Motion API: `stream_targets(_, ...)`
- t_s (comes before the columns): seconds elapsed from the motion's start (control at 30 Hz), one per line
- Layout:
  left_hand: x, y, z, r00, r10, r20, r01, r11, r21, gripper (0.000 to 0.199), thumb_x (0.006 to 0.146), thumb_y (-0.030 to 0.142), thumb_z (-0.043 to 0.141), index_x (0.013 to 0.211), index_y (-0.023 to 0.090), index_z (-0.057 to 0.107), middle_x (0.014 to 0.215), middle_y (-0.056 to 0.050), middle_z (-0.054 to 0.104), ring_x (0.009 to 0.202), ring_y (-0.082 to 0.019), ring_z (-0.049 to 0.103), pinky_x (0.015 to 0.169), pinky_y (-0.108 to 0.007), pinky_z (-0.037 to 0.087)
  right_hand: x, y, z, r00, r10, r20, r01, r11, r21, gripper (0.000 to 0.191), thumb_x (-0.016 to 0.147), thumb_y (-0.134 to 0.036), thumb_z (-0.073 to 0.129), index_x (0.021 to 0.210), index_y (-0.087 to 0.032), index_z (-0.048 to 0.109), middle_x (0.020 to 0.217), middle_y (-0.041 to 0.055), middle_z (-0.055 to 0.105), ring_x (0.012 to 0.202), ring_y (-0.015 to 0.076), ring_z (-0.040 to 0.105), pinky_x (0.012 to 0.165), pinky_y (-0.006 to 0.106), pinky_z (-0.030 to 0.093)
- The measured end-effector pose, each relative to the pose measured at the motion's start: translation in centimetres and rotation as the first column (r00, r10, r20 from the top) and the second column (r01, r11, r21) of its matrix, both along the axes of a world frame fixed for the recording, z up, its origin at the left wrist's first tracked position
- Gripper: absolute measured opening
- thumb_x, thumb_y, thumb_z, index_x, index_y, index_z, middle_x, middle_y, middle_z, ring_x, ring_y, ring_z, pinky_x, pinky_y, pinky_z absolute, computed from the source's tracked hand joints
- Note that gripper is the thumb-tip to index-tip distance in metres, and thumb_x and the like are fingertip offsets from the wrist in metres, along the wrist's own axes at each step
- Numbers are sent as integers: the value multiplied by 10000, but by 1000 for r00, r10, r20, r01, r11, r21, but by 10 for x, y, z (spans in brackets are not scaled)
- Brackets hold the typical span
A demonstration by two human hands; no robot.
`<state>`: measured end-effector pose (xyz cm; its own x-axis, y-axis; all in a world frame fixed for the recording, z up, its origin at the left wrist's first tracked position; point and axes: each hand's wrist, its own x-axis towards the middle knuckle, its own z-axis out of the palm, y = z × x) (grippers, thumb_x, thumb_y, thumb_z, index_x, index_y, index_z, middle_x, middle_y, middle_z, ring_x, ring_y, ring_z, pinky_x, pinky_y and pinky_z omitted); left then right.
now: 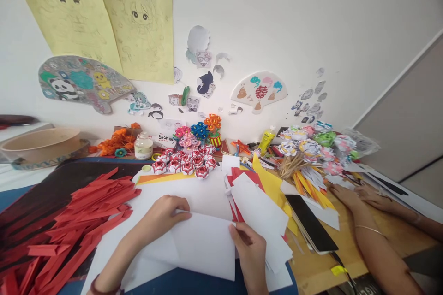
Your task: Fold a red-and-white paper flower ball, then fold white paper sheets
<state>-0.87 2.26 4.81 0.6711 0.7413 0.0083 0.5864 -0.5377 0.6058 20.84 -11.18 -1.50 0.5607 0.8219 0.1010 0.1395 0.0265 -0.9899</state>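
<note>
A sheet of white paper (207, 244) lies bent over in front of me, its top edge pinched at two places. My left hand (169, 212) grips that edge near its left end, thumb on top and fingers curled. At the upper right corner my right hand (249, 244) holds the same sheet between thumb and fingers. Larger white sheets (152, 193) are spread beneath it. Just right of my right hand, white paper pieces (258, 212) overlap red paper (254, 177) and yellow paper (265, 182).
Folded red paper strips (83, 212) cover the left side. Red-and-white paper flowers (187, 163) stand behind the sheets, near a glass jar (143, 146). A phone (311, 223) with a cable lies to the right, near another person's hands (346, 196). Bunched paper flowers (311, 147) are behind it.
</note>
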Motion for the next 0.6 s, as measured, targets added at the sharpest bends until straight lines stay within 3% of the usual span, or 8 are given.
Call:
stream_targets(0.33,-27,19,-10,1000,9,10,-8,995,-98,201,807,332,552,709,188,651,694,5,633,666,-154,552,611,-219,359,2,0,-5,999,-39,11,39,999,-18,325,712,-466,708,692,-142,711,706,73,690,672,224,615,620,273,525)
stream_targets(0.6,-40,24,-6,998,20,67,-10,990,-142,244,810,380,575,705,168,634,678,7,600,650,-143,500,600,-222,349,3,3,-4,999,-44,-14,43,999,-27,349,712,-494,700,703,-146,709,705,66,688,691,224,613,638,268,522)
